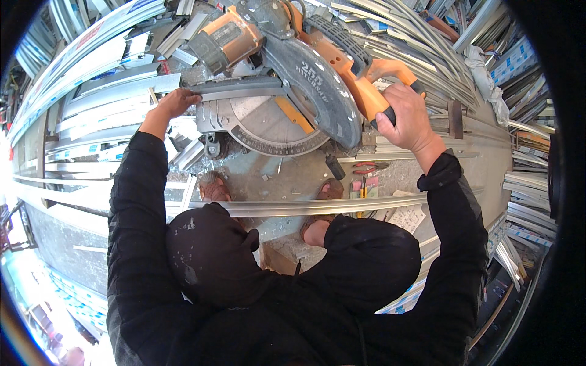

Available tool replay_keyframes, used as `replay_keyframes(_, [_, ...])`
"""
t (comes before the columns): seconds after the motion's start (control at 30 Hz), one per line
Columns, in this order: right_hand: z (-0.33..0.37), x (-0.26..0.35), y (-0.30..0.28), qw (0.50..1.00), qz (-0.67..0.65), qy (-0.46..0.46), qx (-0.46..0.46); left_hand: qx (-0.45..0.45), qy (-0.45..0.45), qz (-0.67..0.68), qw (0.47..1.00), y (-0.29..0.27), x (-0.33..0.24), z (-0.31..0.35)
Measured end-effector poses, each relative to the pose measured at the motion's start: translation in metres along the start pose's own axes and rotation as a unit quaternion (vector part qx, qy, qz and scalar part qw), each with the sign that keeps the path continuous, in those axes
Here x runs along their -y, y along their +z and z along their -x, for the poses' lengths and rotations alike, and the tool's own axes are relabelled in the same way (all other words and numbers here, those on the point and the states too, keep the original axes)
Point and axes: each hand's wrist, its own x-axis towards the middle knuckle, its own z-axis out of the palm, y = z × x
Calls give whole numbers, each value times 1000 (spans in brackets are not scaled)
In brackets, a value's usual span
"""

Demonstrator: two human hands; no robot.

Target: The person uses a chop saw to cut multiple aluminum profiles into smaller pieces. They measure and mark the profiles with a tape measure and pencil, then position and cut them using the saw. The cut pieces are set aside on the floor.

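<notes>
A mitre saw (314, 79) with an orange motor, a dark blade guard and a round turntable stands on the floor ahead of me. My right hand (408, 116) is wrapped round its orange-and-black handle (389, 72). At the saw's left side my left hand (175, 105) is closed on the end of a grey metal profile (241, 91), which lies along the fence. The profile's other end meets the guard, which hides the blade. A yellow insert strip (294, 114) shows in the turntable.
A long silver profile (323, 206) crosses in front of my legs. Red-handled pliers (369, 167) and a small black bottle-shaped thing (334, 166) lie right of my foot. Stacks of metal profiles (104, 55) fill the left, with more strips (415, 43) behind the saw.
</notes>
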Motion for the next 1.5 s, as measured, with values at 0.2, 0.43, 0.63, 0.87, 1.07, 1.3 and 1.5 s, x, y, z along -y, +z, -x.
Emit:
replay_keyframes(0.2, [2, 0, 2, 1000, 4, 0, 1, -2, -5, 6, 1000, -2, -4, 2])
replay_keyframes(0.43, [7, -2, 6, 1000, 3, 4, 8, 7, -14, -1, 1000, -5, -7, 5])
replay_keyframes(0.63, [10, -2, 12, 1000, 0, -4, -19, 12, -30, -2, 999, -6, -9, 5])
replay_keyframes(0.87, [-19, 0, -19, 999, 36, 23, 27, -18, 3, -3, 1000, -2, -6, 10])
replay_keyframes(1.07, [-78, -6, -56, 996, 66, 46, 50, -119, 79, -34, 989, 5, 33, 41])
replay_keyframes(1.3, [-83, 1, -60, 997, 31, 56, 46, -222, 199, -79, 951, 31, 20, 60])
replay_keyframes(1.5, [-76, 1, -57, 997, 31, 57, 48, -165, 320, -85, 929, 54, -56, 42])
